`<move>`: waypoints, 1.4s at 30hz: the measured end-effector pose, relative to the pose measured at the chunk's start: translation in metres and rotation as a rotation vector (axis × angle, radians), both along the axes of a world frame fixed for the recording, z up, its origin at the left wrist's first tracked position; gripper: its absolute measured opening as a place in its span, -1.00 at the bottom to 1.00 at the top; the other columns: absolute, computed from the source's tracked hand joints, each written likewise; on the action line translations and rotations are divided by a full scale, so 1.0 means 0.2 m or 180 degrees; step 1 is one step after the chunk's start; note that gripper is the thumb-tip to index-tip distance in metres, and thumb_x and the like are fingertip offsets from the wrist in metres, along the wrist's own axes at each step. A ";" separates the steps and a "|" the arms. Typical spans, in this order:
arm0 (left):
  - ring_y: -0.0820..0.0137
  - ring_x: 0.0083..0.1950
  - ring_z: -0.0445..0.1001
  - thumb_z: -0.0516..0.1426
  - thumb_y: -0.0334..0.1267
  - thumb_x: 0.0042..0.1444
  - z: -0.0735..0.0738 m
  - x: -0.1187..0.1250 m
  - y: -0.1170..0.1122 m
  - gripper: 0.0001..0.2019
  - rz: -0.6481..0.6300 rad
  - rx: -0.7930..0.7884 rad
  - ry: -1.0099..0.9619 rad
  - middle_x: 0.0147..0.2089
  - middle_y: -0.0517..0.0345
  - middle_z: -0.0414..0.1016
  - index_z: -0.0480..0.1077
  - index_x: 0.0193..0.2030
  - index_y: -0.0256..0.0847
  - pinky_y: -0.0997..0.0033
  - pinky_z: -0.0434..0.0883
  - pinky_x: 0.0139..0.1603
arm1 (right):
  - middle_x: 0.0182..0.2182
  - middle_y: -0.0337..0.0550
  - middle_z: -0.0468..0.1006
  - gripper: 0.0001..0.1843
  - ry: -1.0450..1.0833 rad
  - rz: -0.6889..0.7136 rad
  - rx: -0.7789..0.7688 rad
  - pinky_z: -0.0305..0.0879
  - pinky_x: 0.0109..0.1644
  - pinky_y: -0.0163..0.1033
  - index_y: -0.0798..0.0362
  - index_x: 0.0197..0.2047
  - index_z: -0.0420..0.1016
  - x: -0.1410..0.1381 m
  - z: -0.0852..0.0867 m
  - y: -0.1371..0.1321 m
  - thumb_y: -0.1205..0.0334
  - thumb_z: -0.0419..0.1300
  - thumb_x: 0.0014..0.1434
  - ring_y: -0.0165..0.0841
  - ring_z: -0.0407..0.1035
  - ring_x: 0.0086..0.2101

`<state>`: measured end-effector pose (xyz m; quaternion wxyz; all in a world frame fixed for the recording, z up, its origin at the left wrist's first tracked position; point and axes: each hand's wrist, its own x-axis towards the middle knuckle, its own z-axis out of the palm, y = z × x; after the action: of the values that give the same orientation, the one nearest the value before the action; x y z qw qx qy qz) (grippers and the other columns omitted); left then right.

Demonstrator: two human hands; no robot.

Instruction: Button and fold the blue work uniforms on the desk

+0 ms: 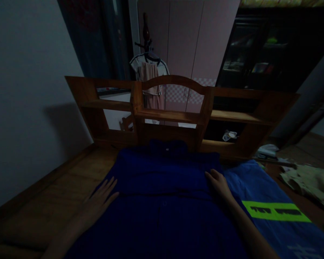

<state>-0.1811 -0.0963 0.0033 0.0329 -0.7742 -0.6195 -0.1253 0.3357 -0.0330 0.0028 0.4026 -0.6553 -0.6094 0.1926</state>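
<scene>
A dark blue collared garment (164, 172), which looks like a shirt, lies spread out with its collar towards the wooden headboard. A horizontal crease runs across its middle. My left hand (104, 194) rests flat on the garment's left edge, fingers stretched and a little apart. On the right edge lies my right hand (218, 181), its fingers partly bent and touching the cloth; I see no clear grip on it. Poor light hides most of the garment's lower part.
A wooden headboard with shelves (170, 116) stands beyond the garment. To the right lies a lighter blue cloth bag or sheet (248, 180) with a bright yellow-green label (277, 211). Pale crumpled cloth (310, 181) lies farther right. A white wall (29, 108) rises at left.
</scene>
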 end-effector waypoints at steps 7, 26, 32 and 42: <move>0.16 0.33 0.06 -0.12 -0.01 0.17 -0.12 -0.15 -0.06 -0.49 0.0404 0.0088 -0.0020 0.25 0.05 0.24 0.20 0.21 -0.14 0.08 0.11 0.24 | -0.52 -0.23 0.40 -0.63 0.0053 -0.0093 -0.0039 0.11 -0.42 -0.34 0.04 -0.43 0.33 0.01 -0.02 0.01 -0.13 0.12 0.05 -0.35 0.27 -0.47; 0.15 0.30 0.13 -0.11 0.00 0.18 -0.26 -0.10 -0.15 -0.45 0.0701 0.0856 -0.0778 0.25 -0.06 0.23 0.18 0.22 -0.27 0.03 0.10 0.28 | -0.43 -0.15 0.50 -0.59 -0.0317 -0.0129 0.0003 0.17 -0.39 -0.30 0.07 -0.32 0.39 0.00 -0.05 0.00 -0.12 0.01 0.13 -0.30 0.37 -0.41; 0.13 0.28 0.15 -0.07 -0.01 0.15 -0.22 -0.05 -0.18 -0.49 0.0717 0.0962 -0.1127 0.20 -0.08 0.29 0.29 0.12 -0.27 0.04 0.10 0.29 | -0.46 -0.13 0.49 -0.57 -0.0379 -0.0062 0.0037 0.17 -0.40 -0.30 0.07 -0.34 0.38 -0.01 -0.04 -0.02 -0.14 -0.02 0.14 -0.29 0.37 -0.43; 0.21 0.07 0.40 -0.04 0.02 0.15 -0.10 -0.12 -0.39 -0.57 0.1306 0.0831 -0.2381 0.04 0.07 0.46 0.36 0.03 -0.17 0.17 0.30 0.17 | -0.17 -0.02 0.49 -0.53 -0.0149 -0.0317 0.0347 0.29 -0.07 -0.14 0.08 -0.12 0.41 -0.05 0.08 -0.14 -0.09 0.14 0.02 -0.17 0.38 -0.16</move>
<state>-0.2043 -0.1748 -0.0166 -0.0718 -0.5261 -0.7086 -0.4648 0.3252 -0.0615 0.0195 0.4324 -0.6663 -0.5949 0.1235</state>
